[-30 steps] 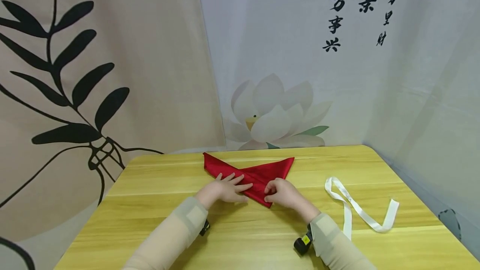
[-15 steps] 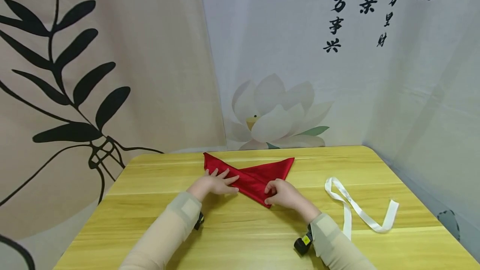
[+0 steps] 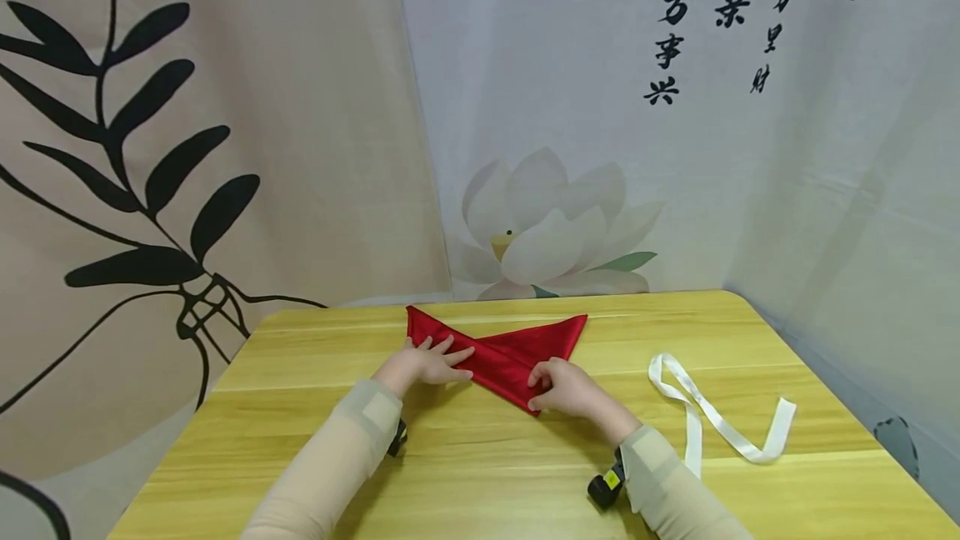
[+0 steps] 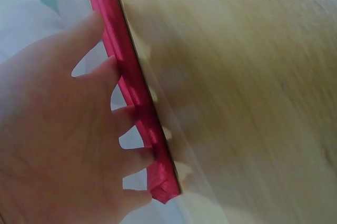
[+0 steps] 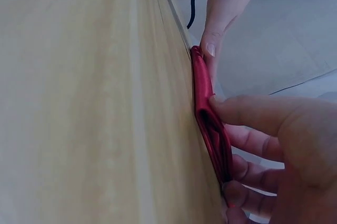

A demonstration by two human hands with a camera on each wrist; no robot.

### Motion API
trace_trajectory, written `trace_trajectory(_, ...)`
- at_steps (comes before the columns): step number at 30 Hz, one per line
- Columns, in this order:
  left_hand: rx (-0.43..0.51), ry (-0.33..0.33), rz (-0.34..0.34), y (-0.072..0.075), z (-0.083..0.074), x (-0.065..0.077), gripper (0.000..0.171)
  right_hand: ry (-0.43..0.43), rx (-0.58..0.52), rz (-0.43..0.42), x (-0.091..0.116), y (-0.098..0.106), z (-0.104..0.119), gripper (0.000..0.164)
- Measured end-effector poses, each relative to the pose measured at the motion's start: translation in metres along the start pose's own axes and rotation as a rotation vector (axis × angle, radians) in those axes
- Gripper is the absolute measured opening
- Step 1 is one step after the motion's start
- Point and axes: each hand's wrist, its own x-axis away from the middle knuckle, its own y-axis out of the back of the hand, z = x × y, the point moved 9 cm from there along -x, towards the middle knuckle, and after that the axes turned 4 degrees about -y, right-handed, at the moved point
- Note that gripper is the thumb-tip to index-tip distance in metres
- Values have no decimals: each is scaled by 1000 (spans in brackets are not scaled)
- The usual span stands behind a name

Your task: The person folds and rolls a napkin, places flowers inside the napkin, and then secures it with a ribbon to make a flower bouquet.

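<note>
A folded piece of shiny red cloth lies on the wooden table, two pointed ends spreading toward the far side and a narrow corner toward the person. My left hand rests on its left part with the fingers spread; in the left wrist view the fingertips of that hand touch along the red cloth. At the near right corner, my right hand pinches the cloth with bent fingers. The right wrist view has the thumb of this hand on the folded layers.
A white ribbon lies in a loose zigzag on the right side of the table. Behind the far table edge hangs a printed cloth backdrop. A small black device sits at the right wrist.
My left hand has slid left along the red cloth from its middle toward the left end. The right hand stays at the near corner, and the cloth looks nearly unchanged.
</note>
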Motion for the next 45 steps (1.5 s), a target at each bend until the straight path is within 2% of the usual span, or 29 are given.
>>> trace_trajectory(5, 9, 7, -3, 0, 4, 1, 64, 13, -27, 16, -2, -1, -2, 16)
trace_trajectory(10, -18, 6, -19, 1, 4, 3, 64, 5, -38, -4, -3, 0, -3, 9)
trace_trajectory(15, -76, -27, -49, 3, -5, 4, 64, 36, -13, -4, -1, 0, 8, 8)
trace_trajectory(22, -123, -99, -84, 0, -19, 0, 64, 104, -22, 35, 2, -4, 22, 9)
trace_trajectory(27, -141, -153, -74, -5, -32, -1, 64, 106, -2, 38, 1, -7, 23, 10)
trace_trajectory(35, -104, -210, -44, -12, -52, 0, 61, 106, 26, 49, 3, -9, 22, 18)
trace_trajectory(40, -84, -216, -14, -16, -52, -1, 60, 83, 37, 54, 0, -13, 18, 19)
trace_trajectory(45, -99, -229, -17, -15, -50, -3, 60, 61, 61, 55, -4, -15, 17, 21)
